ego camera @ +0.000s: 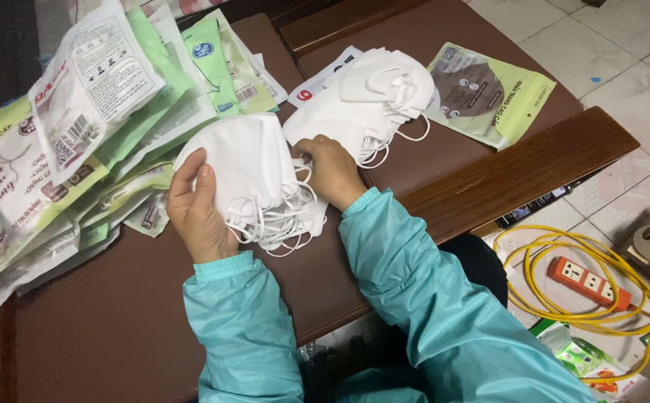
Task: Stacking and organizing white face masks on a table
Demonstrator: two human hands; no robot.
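At far left, a fanned heap of green-and-white packets [63, 142] lies on the brown padded bench [116, 328], overlapping one another. Just right of it, the left hand [196, 205] is closed on a stack of white folded face masks [246, 168], thumb on the near face, fingers behind the left edge. Their ear loops [280, 224] hang in a tangle at the lower right corner. The right hand [331, 170] pinches the stack's right edge near the loops, fingers curled; whether it has parted off a single mask cannot be told. The stack is held just above the bench, between the packets and a second pile of white masks [373, 101] lying beyond the right hand. Further right lies a single green packet [489, 93]. On the tiled floor at far right sit a yellow cable [586, 287] coiled around an orange power strip [588, 282].

Judgement: the step in hand appears to be squaring or counting a batch. The next move calls for a firm left grip and loops kept untangled.
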